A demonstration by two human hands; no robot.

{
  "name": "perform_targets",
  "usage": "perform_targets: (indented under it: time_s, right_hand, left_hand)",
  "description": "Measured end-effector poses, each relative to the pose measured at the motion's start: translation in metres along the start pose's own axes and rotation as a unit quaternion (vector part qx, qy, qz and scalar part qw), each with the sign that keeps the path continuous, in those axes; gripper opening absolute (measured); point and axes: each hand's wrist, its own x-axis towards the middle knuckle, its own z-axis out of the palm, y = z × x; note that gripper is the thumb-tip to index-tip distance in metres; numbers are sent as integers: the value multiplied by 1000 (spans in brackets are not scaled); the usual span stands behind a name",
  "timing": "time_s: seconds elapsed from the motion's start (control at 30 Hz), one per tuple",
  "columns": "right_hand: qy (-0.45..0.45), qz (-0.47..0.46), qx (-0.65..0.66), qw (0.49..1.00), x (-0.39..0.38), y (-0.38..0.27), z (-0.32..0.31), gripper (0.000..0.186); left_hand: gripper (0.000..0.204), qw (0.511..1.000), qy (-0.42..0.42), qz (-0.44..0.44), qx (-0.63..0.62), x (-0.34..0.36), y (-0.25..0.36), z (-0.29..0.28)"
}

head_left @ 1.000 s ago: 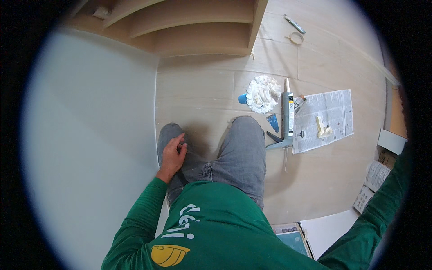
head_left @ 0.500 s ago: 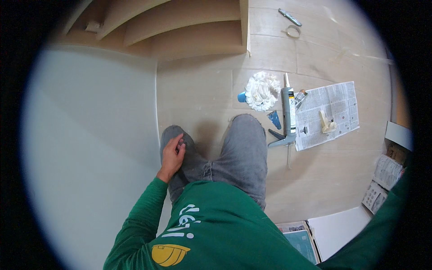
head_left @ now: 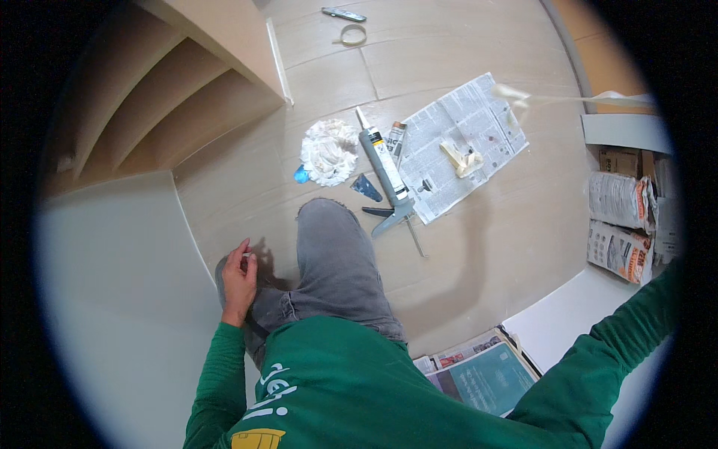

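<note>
My left hand [head_left: 239, 288] is beside my left knee, its fingers bent and drawn together. A tiny pale spot shows at the fingertips; what it is I cannot make out. My right forearm [head_left: 636, 314] stretches out past the right rim, so the right hand is out of view. On the floor ahead lie a grey caulking gun [head_left: 389, 176] with a cartridge in it, a crumpled white cloth [head_left: 329, 152], a dark blue scraper [head_left: 366, 188] and a newspaper sheet [head_left: 441, 191]. A crumpled cream scrap [head_left: 462, 161] rests on the newspaper.
A blurred pale strip [head_left: 516, 96] shows over the newspaper's far right corner. Farther off lie a utility knife [head_left: 344, 14] and a tape ring [head_left: 353, 34]. A wooden shelf unit [head_left: 217, 45] stands at the left, stacked paper bags [head_left: 617, 202] at the right, a teal-covered book [head_left: 479, 378] below.
The view has turned rightward, and the floor things appear farther left. My left hand has shifted from my thigh to beside the knee. The right arm now reaches out; a blurred pale strip has appeared.
</note>
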Motion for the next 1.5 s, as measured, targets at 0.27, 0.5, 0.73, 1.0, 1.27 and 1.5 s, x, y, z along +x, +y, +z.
perform_targets:
  time_s: [0.27,0.5,0.73,1.0,1.27,1.5]
  right_hand:
    - [-156,101,53,981,-38,142,146,23]
    - [-152,148,-18,977,-96,215,284,17]
    - [-191,332,216,898,-162,205,359,12]
    - [-156,298,50,940,-162,214,353,25]
    - [-156,432,337,822,-165,228,365,19]
    - [-181,384,204,882,-173,236,374,29]
  left_hand:
    - [40,997,-10,8,80,-19,-13,-12]
    - [43,997,20,11,71,-35,-32,-19]
    - [41,996,9,-41,76,-55,-46,-26]
    - [40,993,-7,-29,110,-39,-47,-34]
    - [41,995,-21,-51,87,-39,-45,-28]
    - [43,992,-23,-55,108,-40,-38,-32]
